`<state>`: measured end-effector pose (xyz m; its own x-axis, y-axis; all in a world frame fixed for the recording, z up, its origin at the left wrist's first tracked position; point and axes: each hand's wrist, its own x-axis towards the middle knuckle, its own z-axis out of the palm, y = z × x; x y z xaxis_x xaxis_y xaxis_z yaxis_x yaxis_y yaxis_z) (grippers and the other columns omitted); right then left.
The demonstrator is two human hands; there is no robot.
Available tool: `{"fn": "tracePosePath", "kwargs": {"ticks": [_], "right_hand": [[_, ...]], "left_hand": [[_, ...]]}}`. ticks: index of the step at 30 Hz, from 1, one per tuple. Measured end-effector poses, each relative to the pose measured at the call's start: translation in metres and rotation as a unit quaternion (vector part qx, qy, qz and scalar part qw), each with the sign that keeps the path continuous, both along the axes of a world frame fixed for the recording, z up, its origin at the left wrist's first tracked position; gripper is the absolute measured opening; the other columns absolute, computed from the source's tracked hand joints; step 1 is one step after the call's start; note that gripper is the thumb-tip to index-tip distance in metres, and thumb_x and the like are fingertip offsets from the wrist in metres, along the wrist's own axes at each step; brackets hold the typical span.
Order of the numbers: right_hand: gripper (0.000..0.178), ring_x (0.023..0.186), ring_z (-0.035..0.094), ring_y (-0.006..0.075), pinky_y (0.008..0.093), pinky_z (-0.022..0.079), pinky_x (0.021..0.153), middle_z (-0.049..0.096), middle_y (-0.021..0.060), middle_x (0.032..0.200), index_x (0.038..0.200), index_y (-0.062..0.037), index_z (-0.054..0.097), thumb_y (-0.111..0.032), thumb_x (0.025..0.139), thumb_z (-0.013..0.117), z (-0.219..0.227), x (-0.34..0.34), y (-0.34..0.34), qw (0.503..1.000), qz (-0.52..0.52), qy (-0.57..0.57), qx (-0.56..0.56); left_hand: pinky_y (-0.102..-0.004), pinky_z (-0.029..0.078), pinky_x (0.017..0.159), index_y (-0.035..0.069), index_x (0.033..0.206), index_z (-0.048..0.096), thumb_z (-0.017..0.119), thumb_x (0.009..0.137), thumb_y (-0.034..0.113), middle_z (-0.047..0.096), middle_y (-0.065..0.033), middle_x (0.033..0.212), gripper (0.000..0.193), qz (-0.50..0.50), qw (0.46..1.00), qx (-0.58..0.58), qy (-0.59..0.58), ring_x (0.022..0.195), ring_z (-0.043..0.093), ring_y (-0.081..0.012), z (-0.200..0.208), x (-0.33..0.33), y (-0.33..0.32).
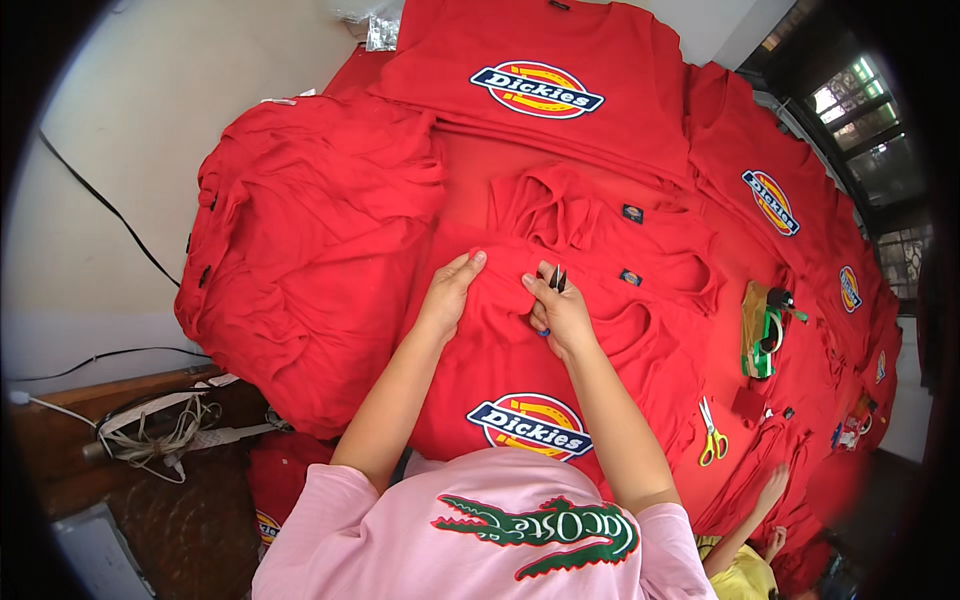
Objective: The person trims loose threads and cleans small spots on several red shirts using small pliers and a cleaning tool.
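Note:
A red T-shirt (495,290) with a printed emblem lies in front of me, its upper part lifted between my hands. My left hand (456,290) is closed on the shirt's cloth, thumb on top. In my right hand (560,312) is a pair of thread snips (559,281); dark blades stick up past the fingers, and a bit of blue shows below. Its thumb and fingertips also meet the cloth, though whether they pinch it I cannot tell. Just beyond, another red shirt (590,215) lies with its small neck label showing.
A heap of red shirts (320,210) rises at left, a flat stack (540,60) at the far side. On the right lie yellow-handled scissors (712,435) and a green tape dispenser (768,335). A co-worker's arm (752,520) reaches in lower right. Tangled cables (160,435) sit lower left.

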<state>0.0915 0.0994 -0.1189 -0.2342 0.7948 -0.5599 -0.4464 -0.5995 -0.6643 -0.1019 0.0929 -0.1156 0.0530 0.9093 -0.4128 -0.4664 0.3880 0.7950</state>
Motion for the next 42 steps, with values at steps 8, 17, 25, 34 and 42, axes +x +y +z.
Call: {"fn": "tracePosePath", "kwargs": {"ticks": [8,17,25,34,42], "right_hand": [[0.055,0.050,0.035,0.0019,0.0216,0.030,0.047,0.047,-0.0099,0.068,0.145,-0.0022,0.052,-0.016,0.097,0.073,0.011,0.017,-0.004,0.999,0.003,-0.031,0.033],[0.024,0.048,0.034,-0.0006,0.0197,0.027,0.042,0.075,0.0027,0.088,0.118,-0.0047,0.070,-0.021,0.103,0.062,0.050,0.164,-0.026,0.939,-0.153,-0.282,0.126],[0.029,0.043,0.035,0.0046,0.0231,0.029,0.040,0.064,0.0027,0.078,0.107,-0.0036,0.067,-0.032,0.101,0.064,0.020,0.247,-0.082,0.942,-0.240,-0.211,-0.101],[0.014,0.046,0.038,0.0019,0.0213,0.028,0.042,0.052,-0.0086,0.068,0.094,-0.0138,0.062,-0.015,0.092,0.076,0.049,0.185,-0.129,0.980,-0.174,-0.100,-0.011],[0.030,0.082,0.068,0.0122,0.0261,0.053,0.067,0.072,0.0048,0.103,0.120,-0.0038,0.065,-0.022,0.097,0.070,0.103,0.144,-0.161,0.970,-0.227,0.059,0.062]], "left_hand": [[-0.0306,0.051,0.101,-0.001,0.132,0.065,0.062,0.105,0.028,0.071,-0.0101,0.127,0.040,-0.023,0.998,0.002,-0.055,0.114,0.066,-0.0163,0.010,0.001,0.003],[-0.0347,0.047,0.101,0.001,0.129,0.058,0.063,0.103,0.029,0.063,-0.0089,0.119,0.039,0.135,0.970,-0.016,0.202,0.112,0.061,-0.0206,0.000,-0.016,0.026],[-0.0349,0.046,0.109,0.002,0.126,0.068,0.061,0.104,0.028,0.070,-0.0103,0.125,0.034,-0.213,0.973,0.039,0.085,0.118,0.065,-0.0192,0.008,0.139,-0.009],[-0.0334,0.046,0.109,0.005,0.143,0.053,0.070,0.097,0.012,0.062,-0.0081,0.138,0.050,-0.291,0.944,-0.008,-0.158,0.125,0.061,-0.0180,0.023,0.206,-0.027],[-0.0378,0.046,0.112,0.001,0.149,0.047,0.072,0.093,0.002,0.060,-0.0099,0.143,0.061,-0.364,0.916,0.035,-0.165,0.132,0.058,-0.0208,0.092,0.156,-0.084]]}}
